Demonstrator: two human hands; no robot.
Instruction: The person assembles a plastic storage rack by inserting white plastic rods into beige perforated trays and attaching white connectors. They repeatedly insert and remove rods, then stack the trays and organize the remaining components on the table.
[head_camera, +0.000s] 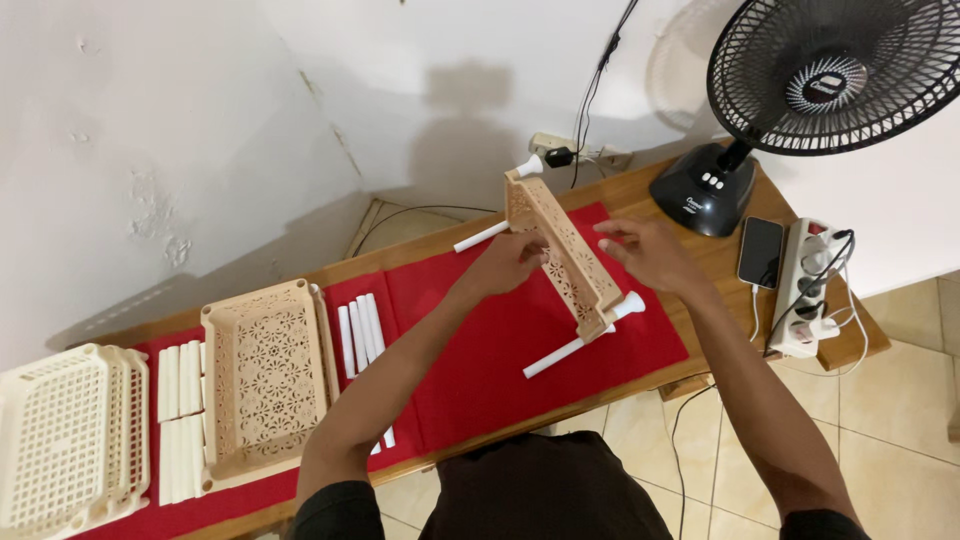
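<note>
Left hand (512, 262) & right hand (648, 252) flank tilted beige tray (560, 250), btwn them.

Wooden table (725, 262) under red cloth (480, 350), trays, tubes.

The left hand (512, 262) lies behind the tilted tray (560, 255), so its fingertips are hidden and its grip cannot be told. The right hand (645, 250) shows its back only; whether its fingers touch the tray is unclear. The fan (830, 70) is cut off by the top and right edges. The white basket (65, 440) runs off the left edge. The phone (761, 252) screen is dark, and the power strip (808, 290) is too small to read.
</note>
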